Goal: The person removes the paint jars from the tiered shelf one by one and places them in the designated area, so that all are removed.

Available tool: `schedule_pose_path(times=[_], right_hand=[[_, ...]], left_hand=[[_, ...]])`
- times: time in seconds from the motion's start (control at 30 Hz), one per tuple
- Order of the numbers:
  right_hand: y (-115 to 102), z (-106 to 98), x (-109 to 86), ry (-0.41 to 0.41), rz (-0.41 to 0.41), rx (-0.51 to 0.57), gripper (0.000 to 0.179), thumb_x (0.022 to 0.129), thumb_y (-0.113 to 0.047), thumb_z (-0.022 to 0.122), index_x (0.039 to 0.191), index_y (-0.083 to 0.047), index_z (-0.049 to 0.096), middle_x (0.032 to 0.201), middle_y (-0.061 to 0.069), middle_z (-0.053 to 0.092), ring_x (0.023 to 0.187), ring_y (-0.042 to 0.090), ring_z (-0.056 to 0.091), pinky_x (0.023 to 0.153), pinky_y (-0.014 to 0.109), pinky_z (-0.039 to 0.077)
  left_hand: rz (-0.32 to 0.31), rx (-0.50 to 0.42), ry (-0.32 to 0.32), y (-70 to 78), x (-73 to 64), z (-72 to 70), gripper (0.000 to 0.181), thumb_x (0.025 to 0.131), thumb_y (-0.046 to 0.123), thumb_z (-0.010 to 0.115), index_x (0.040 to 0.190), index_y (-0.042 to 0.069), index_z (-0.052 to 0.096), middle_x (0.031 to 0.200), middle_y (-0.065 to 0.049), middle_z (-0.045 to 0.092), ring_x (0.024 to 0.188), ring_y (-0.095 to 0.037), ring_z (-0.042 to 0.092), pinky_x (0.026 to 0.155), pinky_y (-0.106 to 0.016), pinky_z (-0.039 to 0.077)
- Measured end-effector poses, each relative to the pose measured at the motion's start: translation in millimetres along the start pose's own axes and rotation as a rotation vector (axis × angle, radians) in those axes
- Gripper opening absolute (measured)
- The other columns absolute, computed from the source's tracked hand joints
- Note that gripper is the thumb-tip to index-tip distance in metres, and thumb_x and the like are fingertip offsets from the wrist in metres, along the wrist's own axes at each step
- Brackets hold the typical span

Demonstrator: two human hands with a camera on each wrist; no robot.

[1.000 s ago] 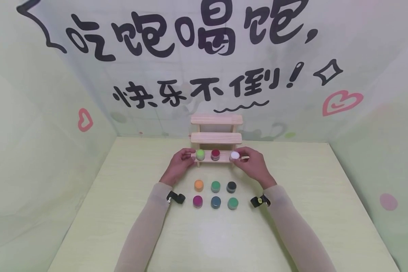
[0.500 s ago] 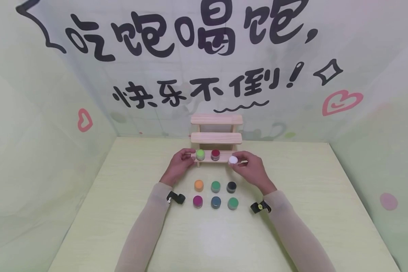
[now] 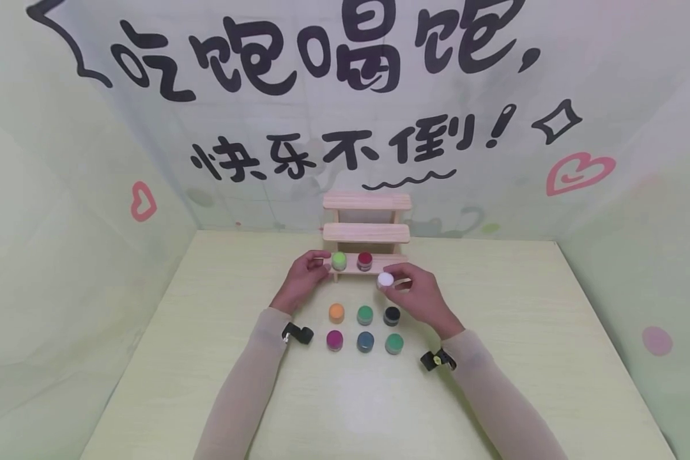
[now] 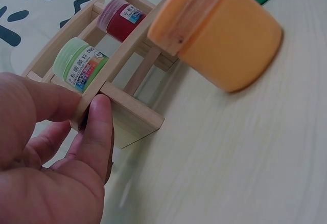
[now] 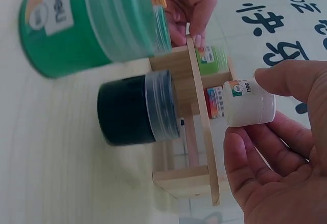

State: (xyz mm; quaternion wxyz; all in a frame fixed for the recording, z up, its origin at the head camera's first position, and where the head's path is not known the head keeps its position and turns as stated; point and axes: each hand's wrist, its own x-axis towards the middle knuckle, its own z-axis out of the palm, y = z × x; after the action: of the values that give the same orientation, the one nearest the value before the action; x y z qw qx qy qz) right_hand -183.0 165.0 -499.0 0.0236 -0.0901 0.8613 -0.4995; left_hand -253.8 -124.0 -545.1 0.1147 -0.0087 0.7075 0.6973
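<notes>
My right hand (image 3: 420,295) holds a white paint jar (image 5: 249,103) between thumb and fingers, just in front of the lowest step of a small wooden tiered rack (image 3: 366,233). With thumb and fingers, my left hand (image 4: 61,147) grips the left end of that lowest step. On the step stand a light green paint jar (image 4: 80,64) at the left and a dark red paint jar (image 3: 365,261) at the middle. The two upper steps carry nothing.
Two rows of paint jars stand on the table before the rack: orange (image 3: 336,313), green (image 3: 365,315) and black (image 3: 391,315), then magenta (image 3: 335,340), blue (image 3: 365,342) and another green jar (image 3: 394,344). A printed cloth (image 3: 264,211) hangs behind.
My right hand has lifted the white paint jar off the right end of the lowest step and brought it forward and a little left. My left hand has stayed in place.
</notes>
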Motion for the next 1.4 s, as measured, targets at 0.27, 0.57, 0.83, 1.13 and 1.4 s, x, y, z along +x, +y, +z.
schedule_pose_path(times=[0.27,0.57,0.83,1.13,1.4], right_hand=[[-5,9,-8.6,-0.042,-0.063,0.01,0.039,0.093,-0.023,0.082,0.129,-0.012,0.07,0.123,0.002,0.073,0.106,0.021,0.07,0.089,0.029,0.066],[-13,23,-18.1,-0.102,-0.134,0.024,0.037,0.093,-0.018,0.081,0.127,-0.009,0.071,0.123,0.007,0.072,0.104,0.024,0.072,0.091,0.042,0.067],[-18,37,-24.8,-0.166,-0.143,0.011,0.04,0.092,-0.019,0.082,0.128,-0.006,0.071,0.123,0.001,0.072,0.103,0.022,0.073,0.09,0.038,0.068],[-24,52,-34.5,-0.211,-0.231,0.044,0.032,0.09,-0.011,0.082,0.121,-0.011,0.073,0.117,0.004,0.075,0.101,0.023,0.074,0.089,0.048,0.068],[-25,64,-43.9,-0.275,-0.242,0.059,0.032,0.09,-0.008,0.081,0.12,-0.015,0.073,0.116,-0.003,0.074,0.103,0.016,0.073,0.091,0.035,0.067]], left_hand=[[-0.005,0.004,0.004,0.7,0.8,-0.2,0.036,0.098,-0.001,0.066,0.133,0.006,0.065,0.099,-0.004,0.056,0.093,-0.013,0.062,0.093,-0.026,0.065],[0.002,-0.004,-0.002,0.2,0.9,-0.7,0.036,0.098,-0.002,0.066,0.134,0.005,0.064,0.098,-0.003,0.057,0.092,-0.012,0.063,0.092,-0.025,0.065],[-0.009,-0.016,0.002,0.5,-0.4,0.2,0.036,0.097,-0.003,0.066,0.133,0.005,0.065,0.099,-0.004,0.055,0.092,-0.013,0.062,0.092,-0.026,0.065],[0.005,-0.032,-0.01,0.1,-0.9,-0.6,0.037,0.098,-0.002,0.066,0.134,0.005,0.064,0.101,-0.005,0.061,0.095,-0.014,0.064,0.094,-0.028,0.065],[0.01,-0.044,-0.016,-1.0,-1.0,-0.9,0.037,0.098,-0.002,0.066,0.133,0.005,0.064,0.101,-0.005,0.061,0.093,-0.013,0.066,0.094,-0.028,0.065]])
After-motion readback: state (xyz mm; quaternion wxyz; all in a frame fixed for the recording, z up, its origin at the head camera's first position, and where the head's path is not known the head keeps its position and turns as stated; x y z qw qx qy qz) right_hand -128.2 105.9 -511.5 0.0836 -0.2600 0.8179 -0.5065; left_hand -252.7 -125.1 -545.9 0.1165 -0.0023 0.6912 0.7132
